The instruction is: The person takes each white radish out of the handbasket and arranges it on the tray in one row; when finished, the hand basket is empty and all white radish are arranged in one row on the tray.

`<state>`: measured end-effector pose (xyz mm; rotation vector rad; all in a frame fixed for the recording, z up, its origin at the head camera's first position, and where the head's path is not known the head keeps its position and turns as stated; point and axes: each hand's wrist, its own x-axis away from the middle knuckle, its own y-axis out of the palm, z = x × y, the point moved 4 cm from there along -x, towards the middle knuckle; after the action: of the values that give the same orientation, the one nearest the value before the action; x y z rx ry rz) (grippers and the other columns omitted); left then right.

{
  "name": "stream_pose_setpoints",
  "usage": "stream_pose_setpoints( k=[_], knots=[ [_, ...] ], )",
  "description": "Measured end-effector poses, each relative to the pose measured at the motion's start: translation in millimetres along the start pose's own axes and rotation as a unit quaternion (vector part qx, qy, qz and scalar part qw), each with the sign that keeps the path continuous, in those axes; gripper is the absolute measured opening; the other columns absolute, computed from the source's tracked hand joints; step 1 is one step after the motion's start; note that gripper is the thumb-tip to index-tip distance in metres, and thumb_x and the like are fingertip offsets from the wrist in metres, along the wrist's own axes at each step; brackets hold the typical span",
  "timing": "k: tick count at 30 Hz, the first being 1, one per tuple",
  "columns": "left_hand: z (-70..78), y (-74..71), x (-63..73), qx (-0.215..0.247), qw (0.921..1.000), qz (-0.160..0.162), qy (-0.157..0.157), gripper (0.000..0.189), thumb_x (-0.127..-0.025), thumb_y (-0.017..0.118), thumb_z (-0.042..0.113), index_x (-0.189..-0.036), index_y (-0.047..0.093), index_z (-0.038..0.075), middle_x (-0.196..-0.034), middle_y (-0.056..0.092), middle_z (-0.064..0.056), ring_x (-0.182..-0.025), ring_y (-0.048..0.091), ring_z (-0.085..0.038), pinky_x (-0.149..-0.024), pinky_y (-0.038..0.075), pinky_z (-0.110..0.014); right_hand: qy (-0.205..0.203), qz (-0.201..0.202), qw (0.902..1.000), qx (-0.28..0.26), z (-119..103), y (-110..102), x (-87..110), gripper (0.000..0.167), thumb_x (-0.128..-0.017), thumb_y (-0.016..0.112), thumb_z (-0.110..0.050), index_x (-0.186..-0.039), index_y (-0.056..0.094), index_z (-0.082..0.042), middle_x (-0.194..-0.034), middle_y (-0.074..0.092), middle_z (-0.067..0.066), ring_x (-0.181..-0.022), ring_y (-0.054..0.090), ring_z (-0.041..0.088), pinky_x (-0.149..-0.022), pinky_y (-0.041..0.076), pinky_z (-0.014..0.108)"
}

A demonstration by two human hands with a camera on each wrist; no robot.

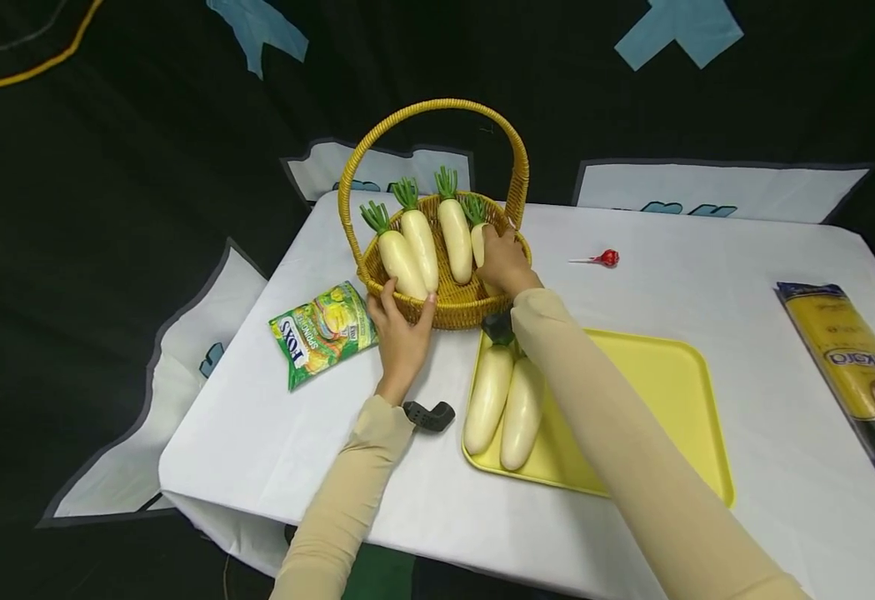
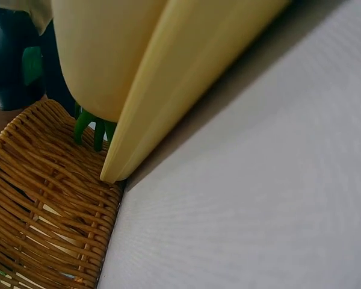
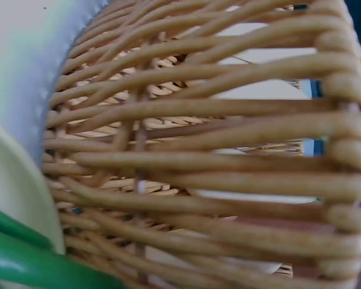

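Note:
A yellow wicker basket [image 1: 462, 315] with a tall hoop handle stands toward the back of the table. Several white radishes [image 1: 454, 237] with green tops lean inside it. At the front-left rim my left hand [image 1: 402, 340] holds the basket, thumb and fingers spread over the edge. Inside the right side, my right hand [image 1: 503, 260] grips a white radish [image 1: 477, 242], partly covered by the fingers. Two more radishes [image 1: 488, 400] lie on the yellow tray [image 1: 662, 392], their tops hidden under the right wrist. Basket weave [image 3: 198, 108] fills most of the right wrist view.
A green snack packet [image 1: 325, 332] lies left of the basket, close to the left hand. To the right are a red lollipop [image 1: 607, 258] and a yellow and blue packet [image 1: 857, 367] near the table's right side. The right forearm crosses over the tray.

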<state>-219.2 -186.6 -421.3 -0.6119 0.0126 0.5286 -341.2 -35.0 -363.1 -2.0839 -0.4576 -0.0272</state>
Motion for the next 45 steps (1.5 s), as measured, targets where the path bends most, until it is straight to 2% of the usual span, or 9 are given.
stream_pose_setpoints(
  k=[5, 10, 19, 24, 27, 31, 36, 41, 45],
  knots=[
    [-0.2, -1.3, 0.2, 0.002, 1.0000, 0.006, 0.001, 0.074, -0.080, 0.045, 0.067, -0.139, 0.021, 0.030, -0.148, 0.002, -0.024, -0.126, 0.031, -0.049, -0.090, 0.039, -0.058, -0.006, 0.015, 0.9999, -0.001, -0.8, 2.5, -1.2, 0.074, -0.083, 0.064, -0.017, -0.142, 0.020, -0.014, -0.143, 0.015, 0.029, -0.122, 0.035, 0.046, -0.091, 0.041, 0.052],
    [-0.9, -1.4, 0.9, 0.003, 1.0000, 0.003, 0.003, 0.074, -0.081, 0.045, 0.067, -0.139, 0.021, 0.029, -0.147, 0.002, -0.025, -0.124, 0.033, -0.049, -0.087, 0.041, -0.058, -0.007, 0.008, 0.9997, -0.023, 0.8, 3.6, -1.7, 0.075, -0.082, 0.065, -0.017, -0.142, 0.021, -0.014, -0.140, 0.022, 0.027, -0.124, 0.034, 0.043, -0.093, 0.040, 0.051],
    [0.8, 1.2, -0.4, 0.003, 0.9999, 0.003, 0.010, 0.072, -0.080, 0.045, 0.067, -0.138, 0.021, 0.030, -0.147, 0.003, -0.025, -0.126, 0.029, -0.049, -0.090, 0.039, -0.059, -0.020, 0.016, 0.9936, -0.111, 5.3, -2.1, -3.5, 0.076, -0.078, 0.065, -0.012, -0.142, 0.025, -0.017, -0.139, 0.031, 0.020, -0.118, 0.041, 0.033, -0.089, 0.043, 0.046],
    [1.0, 1.1, -0.4, 0.002, 0.9999, 0.007, 0.009, 0.072, -0.081, 0.046, 0.066, -0.137, 0.022, 0.030, -0.147, 0.004, -0.025, -0.126, 0.030, -0.049, -0.090, 0.039, -0.059, -0.020, 0.025, 0.9867, -0.159, 6.4, -3.3, -5.1, 0.076, -0.078, 0.062, -0.006, -0.143, 0.025, -0.020, -0.145, 0.025, 0.019, -0.123, 0.038, 0.034, -0.087, 0.043, 0.045],
    [0.9, 0.8, -0.5, 0.001, 0.9999, 0.007, 0.009, 0.071, -0.081, 0.047, 0.065, -0.137, 0.021, 0.030, -0.147, 0.004, -0.024, -0.126, 0.030, -0.049, -0.091, 0.038, -0.058, -0.027, 0.039, 0.9822, -0.182, 6.2, -3.1, -6.1, 0.075, -0.078, 0.062, -0.005, -0.142, 0.027, -0.021, -0.142, 0.030, 0.018, -0.122, 0.040, 0.033, -0.087, 0.043, 0.044],
    [-0.2, 0.1, 0.0, -0.001, 1.0000, 0.007, 0.004, 0.071, -0.081, 0.048, 0.064, -0.138, 0.021, 0.030, -0.147, 0.004, -0.024, -0.125, 0.031, -0.049, -0.091, 0.038, -0.058, -0.040, 0.051, 0.9796, -0.190, 5.9, -1.0, -7.1, 0.073, -0.078, 0.063, -0.006, -0.141, 0.030, -0.021, -0.133, 0.040, 0.017, -0.115, 0.045, 0.030, -0.087, 0.045, 0.043],
    [-1.7, 0.6, 0.8, -0.002, 1.0000, 0.007, 0.004, 0.071, -0.081, 0.048, 0.064, -0.138, 0.021, 0.030, -0.147, 0.004, -0.024, -0.125, 0.031, -0.049, -0.092, 0.037, -0.058, -0.041, 0.039, 0.9804, -0.188, 7.0, 1.7, -7.0, 0.073, -0.079, 0.063, -0.006, -0.141, 0.029, -0.024, -0.137, 0.039, 0.014, -0.119, 0.044, 0.029, -0.088, 0.045, 0.044],
    [-1.5, 1.0, 0.6, 0.000, 0.9999, 0.008, 0.008, 0.070, -0.082, 0.048, 0.063, -0.137, 0.022, 0.029, -0.147, 0.004, -0.024, -0.126, 0.030, -0.049, -0.093, 0.037, -0.058, -0.049, 0.042, 0.9790, -0.193, 7.9, 1.3, -7.9, 0.072, -0.079, 0.063, -0.006, -0.141, 0.031, -0.026, -0.127, 0.046, 0.015, -0.108, 0.049, 0.028, -0.082, 0.047, 0.042],
    [0.5, 0.4, -0.4, 0.001, 0.9999, 0.008, 0.013, 0.070, -0.082, 0.048, 0.062, -0.138, 0.022, 0.028, -0.147, 0.004, -0.025, -0.126, 0.029, -0.049, -0.093, 0.037, -0.058, -0.067, 0.074, 0.9676, -0.232, 7.3, -2.1, -8.3, 0.071, -0.078, 0.063, -0.005, -0.139, 0.034, -0.026, -0.125, 0.047, 0.015, -0.106, 0.050, 0.028, -0.083, 0.046, 0.041]
  ],
)
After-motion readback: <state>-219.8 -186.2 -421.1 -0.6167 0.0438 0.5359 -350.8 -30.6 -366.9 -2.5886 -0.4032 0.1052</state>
